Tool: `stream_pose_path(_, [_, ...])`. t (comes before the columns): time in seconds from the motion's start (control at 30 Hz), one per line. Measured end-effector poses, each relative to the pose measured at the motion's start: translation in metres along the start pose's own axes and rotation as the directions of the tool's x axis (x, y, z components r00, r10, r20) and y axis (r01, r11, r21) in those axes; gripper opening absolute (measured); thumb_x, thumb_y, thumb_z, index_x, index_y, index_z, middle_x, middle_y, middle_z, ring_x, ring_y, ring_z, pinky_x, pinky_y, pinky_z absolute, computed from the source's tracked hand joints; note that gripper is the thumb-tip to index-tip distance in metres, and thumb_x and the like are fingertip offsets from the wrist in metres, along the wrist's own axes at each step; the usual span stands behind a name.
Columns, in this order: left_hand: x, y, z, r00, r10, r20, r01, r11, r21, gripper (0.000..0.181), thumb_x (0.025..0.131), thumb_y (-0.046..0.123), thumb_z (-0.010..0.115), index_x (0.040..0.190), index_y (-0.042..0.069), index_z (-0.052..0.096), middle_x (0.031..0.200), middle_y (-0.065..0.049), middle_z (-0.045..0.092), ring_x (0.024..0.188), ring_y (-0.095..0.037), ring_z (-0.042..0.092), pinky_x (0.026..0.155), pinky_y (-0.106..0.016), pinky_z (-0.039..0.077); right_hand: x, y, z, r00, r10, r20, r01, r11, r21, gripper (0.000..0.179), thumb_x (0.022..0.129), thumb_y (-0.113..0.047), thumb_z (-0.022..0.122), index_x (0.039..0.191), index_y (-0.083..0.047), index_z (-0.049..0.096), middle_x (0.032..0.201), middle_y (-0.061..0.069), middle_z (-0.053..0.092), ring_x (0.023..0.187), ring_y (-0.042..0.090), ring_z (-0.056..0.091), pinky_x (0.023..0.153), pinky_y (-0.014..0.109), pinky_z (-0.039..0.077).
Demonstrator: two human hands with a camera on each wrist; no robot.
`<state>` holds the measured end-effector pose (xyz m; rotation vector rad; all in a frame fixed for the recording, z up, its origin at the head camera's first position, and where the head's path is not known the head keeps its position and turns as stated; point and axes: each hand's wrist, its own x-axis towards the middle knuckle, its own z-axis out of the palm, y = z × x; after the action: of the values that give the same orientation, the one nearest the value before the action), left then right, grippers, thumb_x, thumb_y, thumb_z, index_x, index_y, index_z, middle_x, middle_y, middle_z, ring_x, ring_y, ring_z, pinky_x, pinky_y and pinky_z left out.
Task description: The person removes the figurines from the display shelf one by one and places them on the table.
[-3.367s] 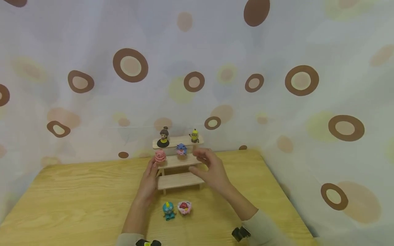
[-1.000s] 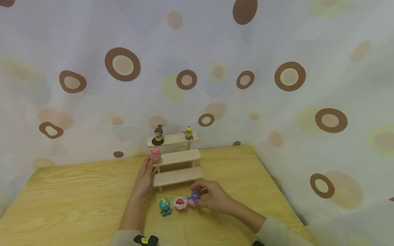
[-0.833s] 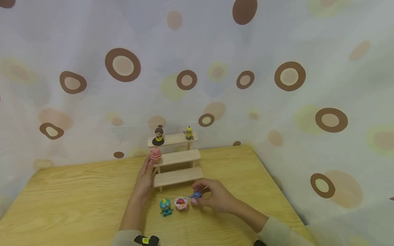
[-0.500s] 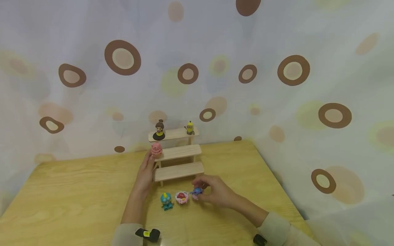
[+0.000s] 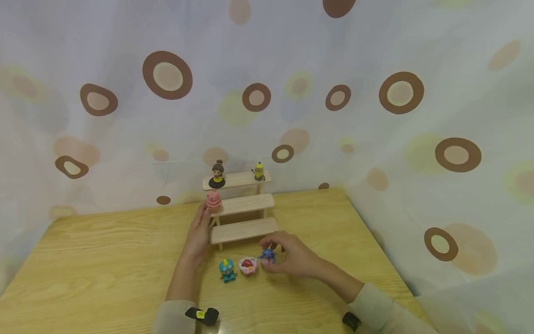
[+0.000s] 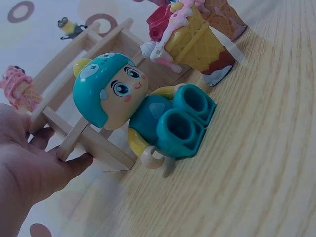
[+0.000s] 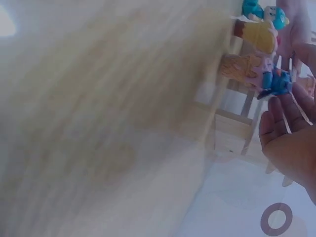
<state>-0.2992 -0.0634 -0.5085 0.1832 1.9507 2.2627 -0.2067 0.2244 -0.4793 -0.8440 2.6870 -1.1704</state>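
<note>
My left hand [image 5: 198, 234] grips the left side of a three-tier wooden display shelf [image 5: 246, 229], its fingers around the frame in the left wrist view. Right beside those fingers, a pink ice-cream-cone figurine [image 5: 213, 201] sits at the left end of the middle tier. On the table, a blue-headed cone figurine [image 5: 268, 256] stands upright. My right hand [image 5: 294, 255] surrounds its head with loosely spread fingers [image 7: 291, 111]. To its left are a pink-and-white figurine on a yellow cone [image 6: 197, 47] and a teal-capped doll [image 6: 148, 106] with yellow sleeves.
A brown-haired doll [image 5: 217, 175] in a dark skirt stands on the top tier's left. At that tier's right end is a yellow minion figurine [image 5: 258, 172]. Spotted sheeting [image 5: 317, 120] rises behind the wood-grain table [image 5: 117, 260] and along its right side.
The blue-headed figurine has gone from the middle tier to the table, right of the pink-and-white one, carried by my right hand, whose fingers have since loosened. My left hand stays at the shelf.
</note>
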Motion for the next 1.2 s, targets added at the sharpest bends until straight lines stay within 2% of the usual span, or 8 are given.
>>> stream_pose_path(0.13, [0.001, -0.001, -0.002, 1.0, -0.018, -0.001, 0.018, 1.0, 0.007, 0.059, 0.116, 0.044, 0.031, 0.17, 0.023, 0.022, 0.177, -0.011, 0.016, 0.163, -0.036, 0.011, 0.13, -0.056, 0.011, 0.005, -0.003, -0.003, 1.0, -0.005, 0.027, 0.005, 1.0, 0.013, 0.048, 0.092, -0.022, 0.084, 0.133, -0.007, 0.066, 0.12, 0.007, 0.071, 0.105, 0.014, 0.062, 0.088, 0.046, 0.054])
stream_pose_path(0.23, [0.003, -0.001, -0.001, 1.0, -0.021, 0.0, 0.021, 1.0, 0.008, 0.057, 0.116, 0.042, 0.03, 0.17, 0.025, 0.022, 0.177, -0.009, 0.015, 0.163, -0.036, 0.011, 0.13, -0.056, 0.011, 0.008, -0.005, -0.006, 0.999, 0.002, 0.04, -0.002, 1.0, 0.005, 0.05, 0.091, -0.022, 0.085, 0.135, -0.008, 0.065, 0.124, 0.007, 0.07, 0.111, 0.02, 0.062, 0.093, 0.047, 0.053])
stream_pose_path(0.37, [0.004, 0.002, 0.002, 1.0, -0.015, -0.001, 0.015, 1.0, 0.006, 0.056, 0.117, 0.039, 0.03, 0.171, 0.024, 0.02, 0.177, -0.008, 0.014, 0.163, -0.036, 0.011, 0.131, -0.055, 0.009, 0.019, -0.007, -0.015, 0.999, -0.033, 0.004, 0.033, 0.999, 0.014, 0.055, 0.089, -0.019, 0.088, 0.137, -0.008, 0.063, 0.131, 0.008, 0.069, 0.121, 0.03, 0.061, 0.1, 0.055, 0.052])
stream_pose_path(0.5, [0.004, 0.002, 0.002, 1.0, -0.012, -0.002, 0.012, 1.0, -0.004, 0.056, 0.117, 0.037, 0.03, 0.171, 0.024, 0.021, 0.177, -0.01, 0.015, 0.163, -0.036, 0.011, 0.131, -0.056, 0.009, 0.045, -0.021, -0.021, 0.99, -0.109, -0.09, 0.111, 0.994, 0.01, 0.057, 0.089, -0.017, 0.088, 0.138, -0.006, 0.063, 0.135, 0.009, 0.067, 0.125, 0.032, 0.063, 0.102, 0.053, 0.054])
stream_pose_path(0.63, [0.002, 0.0, 0.0, 1.0, -0.002, 0.003, 0.002, 1.0, -0.007, 0.057, 0.117, 0.04, 0.031, 0.17, 0.024, 0.022, 0.176, -0.011, 0.017, 0.162, -0.038, 0.013, 0.13, -0.058, 0.012, 0.081, -0.04, -0.017, 0.969, -0.131, -0.207, 0.14, 0.99, 0.03, 0.061, 0.089, -0.019, 0.088, 0.142, -0.006, 0.06, 0.14, 0.013, 0.064, 0.13, 0.032, 0.061, 0.108, 0.046, 0.053])
stream_pose_path(0.73, [0.001, -0.001, -0.003, 1.0, 0.001, 0.009, -0.001, 1.0, -0.02, 0.056, 0.117, 0.04, 0.03, 0.17, 0.024, 0.024, 0.176, -0.012, 0.02, 0.162, -0.038, 0.016, 0.129, -0.058, 0.015, 0.108, -0.051, -0.01, 0.959, -0.125, -0.253, 0.144, 0.988, 0.058, 0.064, 0.09, -0.018, 0.087, 0.145, -0.006, 0.057, 0.144, 0.015, 0.06, 0.133, 0.03, 0.059, 0.111, 0.041, 0.051])
stream_pose_path(0.93, [0.002, 0.0, -0.006, 0.999, 0.009, 0.03, -0.008, 0.999, -0.038, 0.056, 0.117, 0.039, 0.031, 0.169, 0.021, 0.025, 0.176, -0.013, 0.019, 0.161, -0.045, 0.014, 0.129, -0.06, 0.013, 0.147, -0.06, 0.002, 0.96, -0.108, -0.26, 0.129, 0.99, 0.064, 0.074, 0.092, -0.015, 0.086, 0.154, -0.004, 0.048, 0.15, 0.015, 0.055, 0.133, 0.033, 0.06, 0.111, 0.042, 0.052])
stream_pose_path(1.2, [0.002, 0.001, -0.004, 0.999, 0.025, 0.037, -0.024, 0.999, -0.038, 0.056, 0.118, 0.034, 0.03, 0.17, 0.016, 0.02, 0.176, -0.013, 0.016, 0.161, -0.044, 0.011, 0.13, -0.058, 0.013, 0.167, -0.064, 0.004, 0.973, -0.105, -0.204, 0.106, 0.994, -0.009, 0.066, 0.096, -0.014, 0.081, 0.152, -0.002, 0.049, 0.149, 0.014, 0.056, 0.134, 0.029, 0.059, 0.11, 0.035, 0.052])
